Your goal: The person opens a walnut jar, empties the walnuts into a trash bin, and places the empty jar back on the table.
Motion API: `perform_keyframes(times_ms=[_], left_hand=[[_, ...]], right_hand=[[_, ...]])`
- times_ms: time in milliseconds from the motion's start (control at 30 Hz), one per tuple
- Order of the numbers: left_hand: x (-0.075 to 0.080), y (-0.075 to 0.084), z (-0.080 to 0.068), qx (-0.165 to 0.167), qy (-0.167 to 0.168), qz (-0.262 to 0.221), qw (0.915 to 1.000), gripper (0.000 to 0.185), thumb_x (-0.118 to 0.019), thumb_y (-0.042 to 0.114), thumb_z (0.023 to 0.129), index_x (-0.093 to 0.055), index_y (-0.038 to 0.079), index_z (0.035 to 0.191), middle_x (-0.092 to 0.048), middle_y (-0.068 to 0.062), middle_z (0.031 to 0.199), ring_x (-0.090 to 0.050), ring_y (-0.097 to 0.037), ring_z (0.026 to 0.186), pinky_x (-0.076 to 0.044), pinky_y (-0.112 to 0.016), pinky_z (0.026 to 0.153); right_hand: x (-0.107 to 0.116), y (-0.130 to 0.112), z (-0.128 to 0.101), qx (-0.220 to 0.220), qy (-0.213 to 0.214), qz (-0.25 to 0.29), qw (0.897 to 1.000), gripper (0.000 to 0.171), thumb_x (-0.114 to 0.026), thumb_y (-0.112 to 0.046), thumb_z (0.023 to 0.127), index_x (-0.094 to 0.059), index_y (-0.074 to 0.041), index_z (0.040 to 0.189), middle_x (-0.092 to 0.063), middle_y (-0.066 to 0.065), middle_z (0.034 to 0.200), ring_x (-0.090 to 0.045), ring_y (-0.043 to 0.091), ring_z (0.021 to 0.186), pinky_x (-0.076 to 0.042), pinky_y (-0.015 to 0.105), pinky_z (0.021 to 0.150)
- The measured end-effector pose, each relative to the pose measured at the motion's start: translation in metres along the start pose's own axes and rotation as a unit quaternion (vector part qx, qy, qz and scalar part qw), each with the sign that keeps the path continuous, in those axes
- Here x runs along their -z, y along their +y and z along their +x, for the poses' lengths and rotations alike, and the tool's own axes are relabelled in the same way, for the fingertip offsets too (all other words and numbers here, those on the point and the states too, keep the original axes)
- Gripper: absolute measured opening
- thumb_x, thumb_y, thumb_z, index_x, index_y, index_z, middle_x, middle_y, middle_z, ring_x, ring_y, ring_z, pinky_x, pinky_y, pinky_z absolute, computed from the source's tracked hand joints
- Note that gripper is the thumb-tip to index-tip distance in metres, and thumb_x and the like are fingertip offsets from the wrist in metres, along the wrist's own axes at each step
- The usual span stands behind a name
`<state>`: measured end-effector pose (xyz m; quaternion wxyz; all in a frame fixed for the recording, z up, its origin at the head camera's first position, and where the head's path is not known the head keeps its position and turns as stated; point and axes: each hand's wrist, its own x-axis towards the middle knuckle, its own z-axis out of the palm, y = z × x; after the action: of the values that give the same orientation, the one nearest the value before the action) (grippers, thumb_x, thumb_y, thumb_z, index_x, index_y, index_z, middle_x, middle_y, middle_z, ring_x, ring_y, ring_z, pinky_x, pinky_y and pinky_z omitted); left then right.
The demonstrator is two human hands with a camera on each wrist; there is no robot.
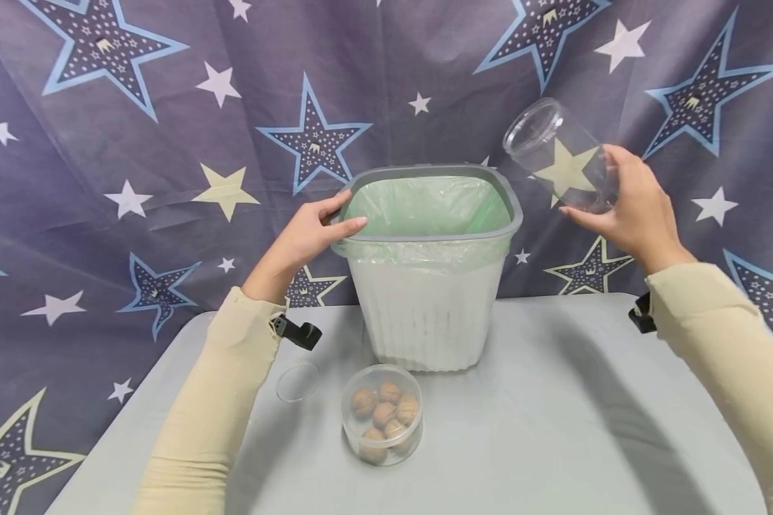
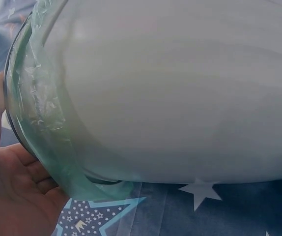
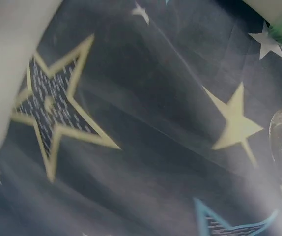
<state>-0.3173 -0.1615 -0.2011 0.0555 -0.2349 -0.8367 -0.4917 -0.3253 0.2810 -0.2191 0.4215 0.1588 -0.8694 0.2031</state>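
nearest the viewer, on the grey table [image 1: 554,429], stands a clear tub of walnuts [image 1: 382,413] with no lid on it; a clear round lid [image 1: 297,381] lies flat just beside it, to its left. behind them stands the white bin [image 1: 428,315], lined with a green bag [image 1: 428,204] folded over a grey rim [image 1: 509,197]. the left hand [image 1: 309,239] grips that rim at the bin's left side, thumb inside the lining and fingers curled along the outer edge; the left wrist view shows the palm [image 2: 13,196] against the bag-covered rim. farthest, before the star-patterned cloth [image 1: 135,143], the right hand [image 1: 631,207] holds an empty clear jar [image 1: 563,157] in the air, right of and above the bin, tilted with its open mouth pointing up and left. fingers wrap its lower body and base, mouth end free. risks, as judged: the smooth jar may slip in a grip set so near its base; a push on the rim may slide the light bin into the tub of walnuts; the loose bag may pull off the rim.
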Motion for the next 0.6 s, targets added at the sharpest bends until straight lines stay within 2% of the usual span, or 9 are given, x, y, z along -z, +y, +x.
perform_keyframes(times_ms=[100,300,367,467,533,600], left_hand=[[-0.004,-0.001,0.001,0.0,0.001,-0.009,1.0,0.069,-0.064,0.021,0.089,-0.03,0.001,0.145,-0.026,-0.011,0.153,-0.027,-0.02,0.139,-0.032,-0.037,0.109],[-0.003,0.0,0.0,0.005,0.006,-0.008,0.9999,0.068,-0.064,0.021,0.089,-0.031,0.001,0.145,-0.026,-0.012,0.153,-0.026,-0.02,0.14,-0.032,-0.036,0.109],[-0.003,0.0,0.0,0.005,0.007,-0.007,0.9999,0.068,-0.064,0.021,0.089,-0.031,0.001,0.145,-0.026,-0.012,0.153,-0.028,-0.021,0.139,-0.033,-0.037,0.109],[-0.003,-0.001,0.0,0.003,0.008,-0.001,1.0,0.069,-0.065,0.021,0.089,-0.031,0.001,0.145,-0.027,-0.011,0.153,-0.03,-0.022,0.138,-0.034,-0.038,0.108],[-0.002,-0.001,0.001,0.001,0.007,0.001,1.0,0.069,-0.065,0.022,0.089,-0.03,0.001,0.145,-0.027,-0.011,0.153,-0.031,-0.022,0.138,-0.034,-0.039,0.108],[-0.003,-0.001,0.001,0.001,0.005,0.001,1.0,0.069,-0.065,0.022,0.089,-0.03,0.001,0.145,-0.027,-0.011,0.153,-0.03,-0.022,0.138,-0.034,-0.038,0.108]], right_hand=[[-0.006,0.01,-0.019,-0.03,0.014,0.026,0.999,0.092,-0.086,-0.023,0.063,-0.038,-0.006,0.14,-0.053,0.024,0.122,-0.05,0.04,0.109,-0.04,0.058,0.087],[-0.024,0.011,-0.047,-0.047,0.018,0.072,0.996,0.094,-0.087,-0.017,0.061,-0.036,-0.004,0.14,-0.053,0.021,0.126,-0.052,0.04,0.111,-0.04,0.056,0.088],[-0.029,0.01,-0.056,-0.045,0.03,0.093,0.994,0.093,-0.087,-0.012,0.061,-0.037,-0.002,0.138,-0.053,0.02,0.128,-0.053,0.039,0.111,-0.043,0.046,0.092],[-0.036,0.007,-0.071,-0.04,0.055,0.129,0.989,0.09,-0.088,-0.004,0.058,-0.04,-0.001,0.135,-0.054,0.018,0.128,-0.056,0.033,0.111,-0.041,0.025,0.096],[-0.041,0.005,-0.08,-0.042,0.067,0.152,0.985,0.089,-0.087,0.001,0.056,-0.042,-0.002,0.133,-0.056,0.017,0.126,-0.057,0.019,0.111,-0.037,0.013,0.093],[-0.044,0.002,-0.088,-0.05,0.075,0.173,0.981,0.09,-0.087,0.005,0.055,-0.043,-0.004,0.133,-0.057,0.016,0.125,-0.055,0.005,0.109,-0.036,0.009,0.09]])
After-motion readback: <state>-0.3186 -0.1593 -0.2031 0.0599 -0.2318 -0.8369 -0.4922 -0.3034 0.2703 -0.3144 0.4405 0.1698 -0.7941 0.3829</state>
